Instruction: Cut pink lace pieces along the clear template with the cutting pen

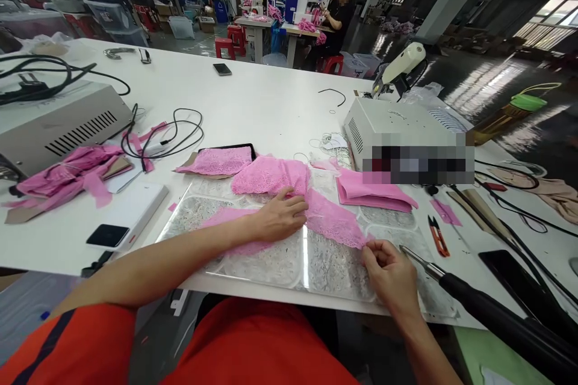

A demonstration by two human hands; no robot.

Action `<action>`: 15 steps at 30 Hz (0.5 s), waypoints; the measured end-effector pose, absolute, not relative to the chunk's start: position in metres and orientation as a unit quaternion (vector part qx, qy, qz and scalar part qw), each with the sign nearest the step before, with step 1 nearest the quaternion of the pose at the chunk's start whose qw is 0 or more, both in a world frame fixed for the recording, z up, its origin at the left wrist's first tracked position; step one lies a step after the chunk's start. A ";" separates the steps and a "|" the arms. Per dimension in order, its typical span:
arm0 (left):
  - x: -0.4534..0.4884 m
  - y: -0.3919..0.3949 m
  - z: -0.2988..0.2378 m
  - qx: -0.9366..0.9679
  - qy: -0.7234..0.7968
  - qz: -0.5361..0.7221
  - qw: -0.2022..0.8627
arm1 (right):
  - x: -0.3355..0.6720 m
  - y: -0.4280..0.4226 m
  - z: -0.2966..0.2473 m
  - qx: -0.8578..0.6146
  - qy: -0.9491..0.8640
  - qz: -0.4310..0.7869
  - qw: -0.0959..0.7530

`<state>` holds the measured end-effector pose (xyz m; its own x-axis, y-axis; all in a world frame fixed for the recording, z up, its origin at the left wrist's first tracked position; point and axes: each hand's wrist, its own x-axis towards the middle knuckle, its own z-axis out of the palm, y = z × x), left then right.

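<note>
A pink lace piece stretches across a clear board with a grey speckled pattern beneath it. My left hand rests on the lace where it meets another pink lace piece; its fingers are slightly bent and lie on the fabric. At the right end, my right hand pinches the lace corner between thumb and fingertips. Just right of that hand is a black-handled tool with a thin metal tip, outside its grip. Under my left forearm a further pink piece is partly hidden.
Folded pink fabric and orange snips lie to the right, near a grey box machine. Black cables, a pink bundle and a white box with a dark phone-like device are at left. A person sits beyond.
</note>
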<state>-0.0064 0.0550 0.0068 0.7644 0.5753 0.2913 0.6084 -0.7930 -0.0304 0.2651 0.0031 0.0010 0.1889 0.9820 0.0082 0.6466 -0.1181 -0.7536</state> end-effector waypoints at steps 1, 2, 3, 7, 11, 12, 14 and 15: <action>-0.003 0.056 0.006 -0.938 -0.316 -0.130 0.057 | 0.267 0.001 0.001 -0.704 -0.588 0.249 0.313; -0.001 0.055 0.007 -0.938 -0.317 -0.127 0.053 | 0.269 -0.001 0.002 -0.705 -0.595 0.237 0.305; 0.001 0.053 0.008 -0.939 -0.318 -0.125 0.047 | 0.272 -0.003 0.002 -0.706 -0.603 0.226 0.295; 0.002 0.030 0.019 -0.943 -0.310 -0.118 0.012 | 0.288 -0.015 0.000 -0.699 -0.642 0.216 0.229; 0.000 0.010 0.023 -0.945 -0.297 -0.135 -0.023 | 0.297 -0.024 0.003 -0.716 -0.650 0.190 0.170; 0.000 0.008 0.021 -0.943 -0.300 -0.144 -0.025 | 0.297 -0.024 0.004 -0.720 -0.650 0.173 0.170; 0.000 0.006 0.014 -0.938 -0.309 -0.153 -0.021 | 0.294 -0.022 0.006 -0.720 -0.658 0.137 0.169; 0.001 0.005 0.011 -0.938 -0.313 -0.150 -0.017 | 0.293 -0.022 0.005 -0.715 -0.670 0.122 0.161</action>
<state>0.0010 0.0051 0.0107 0.7589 0.5921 0.2711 0.5819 -0.8034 0.1258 0.2932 -0.0215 0.0053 0.0732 0.9964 0.0425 0.9179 -0.0506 -0.3935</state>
